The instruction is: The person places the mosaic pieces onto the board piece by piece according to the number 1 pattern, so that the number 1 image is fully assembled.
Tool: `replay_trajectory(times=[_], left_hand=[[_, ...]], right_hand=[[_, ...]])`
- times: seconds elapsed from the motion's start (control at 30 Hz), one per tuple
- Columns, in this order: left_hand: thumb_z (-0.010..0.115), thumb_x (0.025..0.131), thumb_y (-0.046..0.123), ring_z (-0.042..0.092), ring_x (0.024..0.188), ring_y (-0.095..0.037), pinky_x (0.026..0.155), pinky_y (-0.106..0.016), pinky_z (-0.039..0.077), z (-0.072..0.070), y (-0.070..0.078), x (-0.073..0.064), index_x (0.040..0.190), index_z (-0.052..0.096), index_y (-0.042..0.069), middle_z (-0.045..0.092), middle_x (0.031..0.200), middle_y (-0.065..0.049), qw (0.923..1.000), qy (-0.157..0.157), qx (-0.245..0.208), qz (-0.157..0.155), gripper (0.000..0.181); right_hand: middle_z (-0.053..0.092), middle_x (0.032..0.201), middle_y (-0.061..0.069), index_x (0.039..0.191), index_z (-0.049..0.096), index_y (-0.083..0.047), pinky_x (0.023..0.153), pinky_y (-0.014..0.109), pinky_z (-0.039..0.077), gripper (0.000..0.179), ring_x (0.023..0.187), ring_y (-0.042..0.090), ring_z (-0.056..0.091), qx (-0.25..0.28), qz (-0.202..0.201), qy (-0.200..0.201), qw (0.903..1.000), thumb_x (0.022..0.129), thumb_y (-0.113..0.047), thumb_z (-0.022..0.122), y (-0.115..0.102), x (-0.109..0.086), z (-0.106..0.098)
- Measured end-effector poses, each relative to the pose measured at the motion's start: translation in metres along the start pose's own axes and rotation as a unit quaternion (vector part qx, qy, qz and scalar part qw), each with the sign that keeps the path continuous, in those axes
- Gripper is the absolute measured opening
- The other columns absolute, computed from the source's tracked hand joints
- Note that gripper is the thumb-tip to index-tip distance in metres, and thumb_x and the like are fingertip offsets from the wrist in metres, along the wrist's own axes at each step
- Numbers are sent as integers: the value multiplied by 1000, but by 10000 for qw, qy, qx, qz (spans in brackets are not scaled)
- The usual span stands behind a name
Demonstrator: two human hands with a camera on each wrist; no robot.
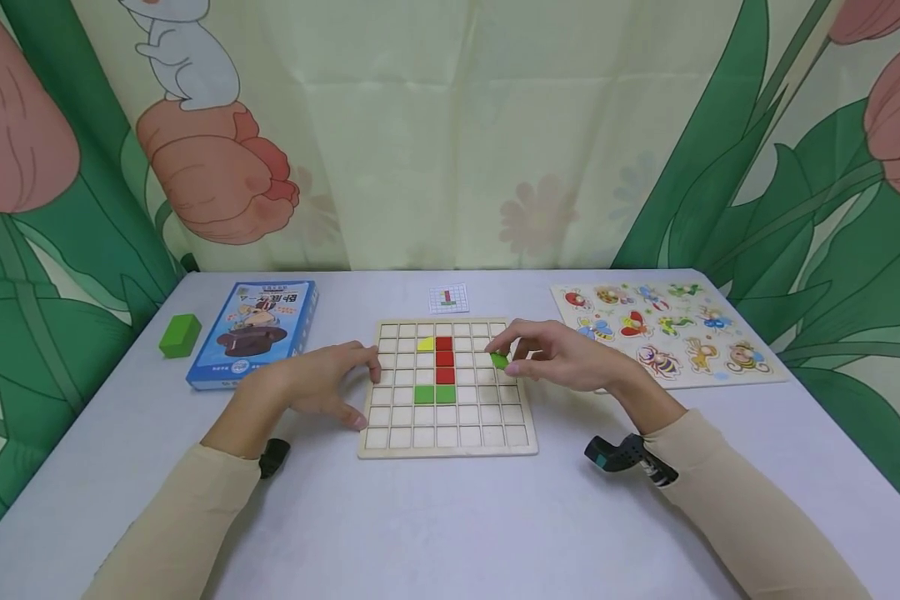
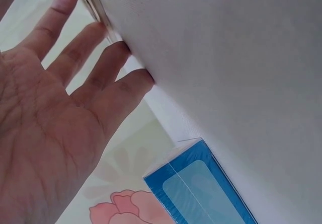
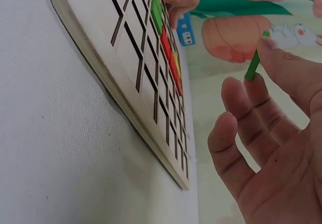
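A wooden grid board (image 1: pixel 450 453) lies on the table. In it sit a yellow triangle tile (image 1: pixel 426 344), a column of three red tiles (image 1: pixel 444 358) and two green square tiles (image 1: pixel 424 394) below. My left hand (image 1: pixel 322 377) rests against the board's left edge, thumb near the lower corner and fingers higher up. Over the board's right columns, my right hand (image 1: pixel 558 354) pinches a small green tile (image 3: pixel 255 58) between thumb and fingertip. The right wrist view shows this tile edge-on, raised off the board.
Behind the board lies a small pattern card (image 1: pixel 447 297). A blue box (image 1: pixel 251 333) and a green block (image 1: pixel 180 335) stand at left. On the right is an insect picture puzzle board (image 1: pixel 667 329). A printed curtain (image 1: pixel 457 167) hangs behind the table.
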State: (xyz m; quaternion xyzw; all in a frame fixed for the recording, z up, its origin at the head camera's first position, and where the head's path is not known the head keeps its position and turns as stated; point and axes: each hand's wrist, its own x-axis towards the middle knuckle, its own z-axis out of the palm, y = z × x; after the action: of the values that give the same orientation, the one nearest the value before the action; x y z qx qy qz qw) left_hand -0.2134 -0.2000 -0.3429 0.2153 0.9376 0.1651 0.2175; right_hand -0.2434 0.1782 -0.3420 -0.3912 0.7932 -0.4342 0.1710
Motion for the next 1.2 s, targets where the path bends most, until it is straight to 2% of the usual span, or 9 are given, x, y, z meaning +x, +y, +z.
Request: replay_trajectory(times=[0.1,0.27,0.43,0.57,0.73,0.93,1.2], left_hand=[[92,76,38,46,131,-28,114,-55,40,0,-1,0,118,59,30,51,144,-2,10000,-2,-13,38,54],[92,76,37,45,133,-29,117,-55,37,2,-2,2,117,59,29,49,148,-3,10000,-7,-91,39,53],[92,76,37,45,134,-29,118,-57,37,3,-3,3,117,58,29,50,147,-3,9999,27,-130,26,54],[92,76,36,42,142,-31,119,-56,34,3,-4,3,116,59,28,46,156,-5,9998,42,-174,107,53],[92,76,36,44,138,-29,119,-56,36,1,-3,4,116,59,30,47,154,-4,9998,71,-106,130,53],[93,76,36,44,137,-30,118,-56,37,-2,-4,5,116,59,29,47,154,-5,9999,73,-61,111,53],[93,75,36,45,137,-28,119,-56,36,2,-5,4,116,59,31,48,152,-3,9999,21,-123,29,53]], right_hand=[[64,123,5,132,64,-5,83,31,56,35,100,30,66,-76,-88,-11,9999,99,-11,70,1,4,3],[64,125,5,131,64,-4,82,32,55,34,99,29,65,-300,-191,-85,9993,99,-12,70,2,11,8],[64,127,1,132,65,-8,82,33,54,34,95,26,63,-558,-135,-237,9981,99,-15,70,-1,18,13],[62,121,-2,131,66,-13,77,33,50,33,91,22,62,-698,92,-361,9969,98,-18,71,0,21,18],[62,116,-5,127,68,-19,75,31,50,30,87,20,61,-977,242,-344,9943,97,-19,73,1,26,25],[62,106,-3,124,70,-22,73,27,49,28,80,16,58,-1486,226,-397,9879,96,-21,74,0,31,35],[62,106,-4,124,70,-20,71,24,46,29,79,15,53,-1664,162,-359,9853,95,-19,76,1,33,42]])
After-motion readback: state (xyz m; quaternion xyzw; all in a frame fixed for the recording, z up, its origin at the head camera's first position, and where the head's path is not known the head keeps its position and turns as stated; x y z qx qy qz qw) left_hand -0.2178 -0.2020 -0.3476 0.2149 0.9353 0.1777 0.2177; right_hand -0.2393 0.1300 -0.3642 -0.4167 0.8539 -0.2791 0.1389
